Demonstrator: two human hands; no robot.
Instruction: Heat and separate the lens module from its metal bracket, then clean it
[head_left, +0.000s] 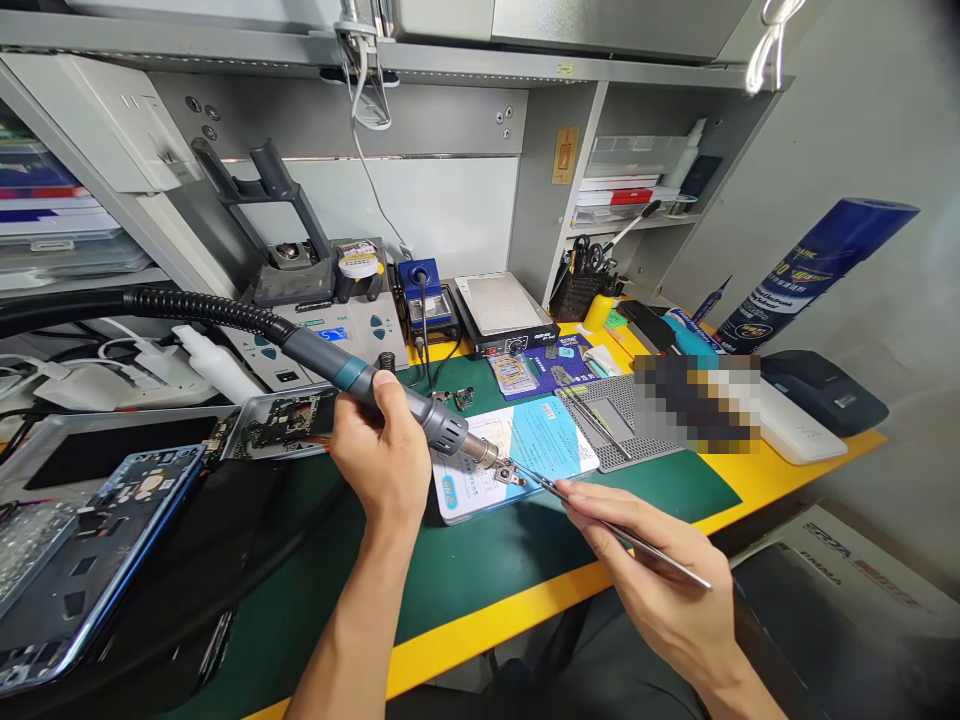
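Observation:
My left hand [382,450] is wrapped round a hot air gun [356,380], a grey handle with a teal band and a metal nozzle. Its nozzle points down to the right, close above a small electronic part [508,474]. That part lies near the front of a blue and white box [540,440]. In my right hand [652,570] is a pair of metal tweezers [615,525], pinched between thumb and fingers. The tweezers' tips reach the small part; whether they grip it I cannot make out.
A black hose [187,303] runs left from the gun. Behind are the hot air station [330,330], a soldering station [424,300] and a hot plate [502,310]. An opened phone [112,550] lies at left; a blue spray can [810,270] stands at right.

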